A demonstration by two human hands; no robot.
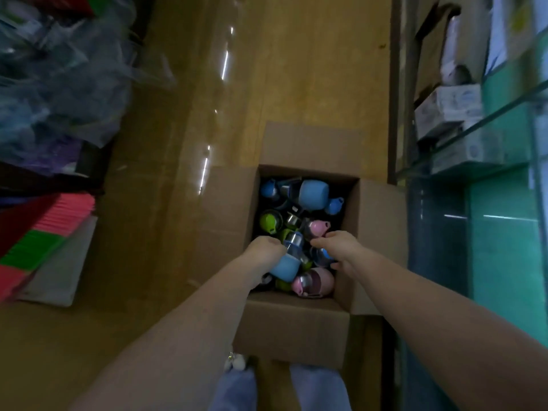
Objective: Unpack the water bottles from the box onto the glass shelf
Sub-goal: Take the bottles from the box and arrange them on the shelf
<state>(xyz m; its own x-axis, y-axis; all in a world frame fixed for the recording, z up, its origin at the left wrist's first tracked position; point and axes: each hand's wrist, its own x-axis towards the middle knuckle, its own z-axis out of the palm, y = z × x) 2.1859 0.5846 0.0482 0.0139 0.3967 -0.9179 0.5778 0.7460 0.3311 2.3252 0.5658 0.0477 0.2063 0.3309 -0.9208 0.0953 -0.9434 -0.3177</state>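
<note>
The box is plain brown. Inside it are bottles in many colours: a light blue bottle, a green bottle, and a pink bottle. The bottle in the left hand is light blue with a silver neck. The floor is yellow-brown. The glass shelf looks green. The stack of folders is pink, green and red.
</note>
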